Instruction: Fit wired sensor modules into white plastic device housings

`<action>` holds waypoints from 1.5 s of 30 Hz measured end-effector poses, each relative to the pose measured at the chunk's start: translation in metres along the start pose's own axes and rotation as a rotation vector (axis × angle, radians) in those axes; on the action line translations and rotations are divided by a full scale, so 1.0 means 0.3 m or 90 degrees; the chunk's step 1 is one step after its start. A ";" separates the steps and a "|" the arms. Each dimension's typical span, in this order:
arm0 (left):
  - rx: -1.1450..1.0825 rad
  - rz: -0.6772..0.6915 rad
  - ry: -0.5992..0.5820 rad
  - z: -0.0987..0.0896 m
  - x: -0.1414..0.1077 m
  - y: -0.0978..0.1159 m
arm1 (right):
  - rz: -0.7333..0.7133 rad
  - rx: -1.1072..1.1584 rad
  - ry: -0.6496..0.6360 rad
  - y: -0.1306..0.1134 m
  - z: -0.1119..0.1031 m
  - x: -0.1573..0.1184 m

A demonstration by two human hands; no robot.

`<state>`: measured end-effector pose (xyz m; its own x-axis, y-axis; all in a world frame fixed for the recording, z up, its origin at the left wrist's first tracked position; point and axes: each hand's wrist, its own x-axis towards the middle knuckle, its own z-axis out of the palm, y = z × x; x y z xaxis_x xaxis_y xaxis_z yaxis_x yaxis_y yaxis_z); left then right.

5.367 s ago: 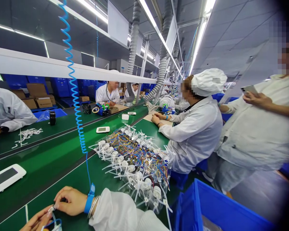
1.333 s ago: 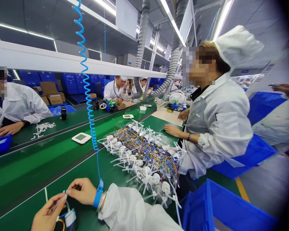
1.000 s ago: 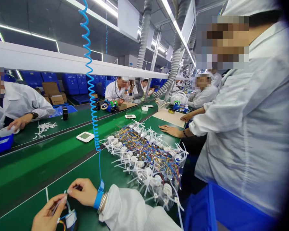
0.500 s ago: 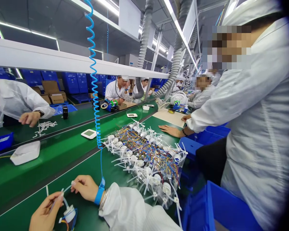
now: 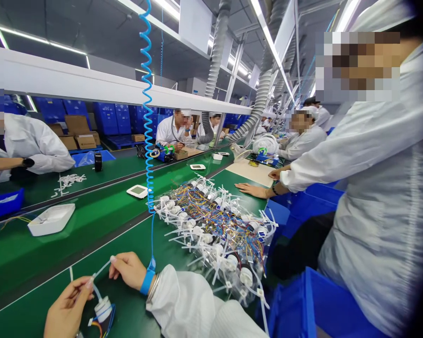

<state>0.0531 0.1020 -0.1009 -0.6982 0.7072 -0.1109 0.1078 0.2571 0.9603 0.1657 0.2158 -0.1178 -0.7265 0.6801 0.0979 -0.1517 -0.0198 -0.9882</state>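
Observation:
At the lower left, my left hand pinches a translucent tube where it bends above a small white round part with coloured wires. The tube's far end is between the thumb and fingers of my right hand, which wears a blue wrist strap on a coiled cord. To the right of my right hand, a large pile of similar wired parts with white tubes lies on clear plastic on the green bench.
White housings and a display unit sit on the green belt. A person in a white coat stands at the right, one hand on the bench. Blue bins are at the lower right. Other people sit across.
The view has shifted slightly. The tube between my hands looks straighter, and my hands keep their hold. A white housing on the belt has moved right, and the person at the left has drawn an arm back.

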 end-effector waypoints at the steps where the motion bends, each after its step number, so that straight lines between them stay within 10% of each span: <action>1: -0.004 0.002 0.003 0.000 -0.001 0.002 | 0.004 -0.001 0.005 -0.004 0.000 0.001; 15: -0.071 0.182 -0.023 0.062 -0.009 -0.025 | -0.021 -0.082 0.047 -0.037 -0.024 -0.008; 45: -0.074 0.226 -0.020 0.074 -0.031 -0.009 | -0.069 -0.191 -0.072 -0.027 -0.036 -0.031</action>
<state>0.0752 0.1094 -0.1081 -0.6096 0.7591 0.2285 0.2567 -0.0837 0.9629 0.1810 0.2174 -0.1119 -0.7889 0.5811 0.2001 -0.0400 0.2763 -0.9602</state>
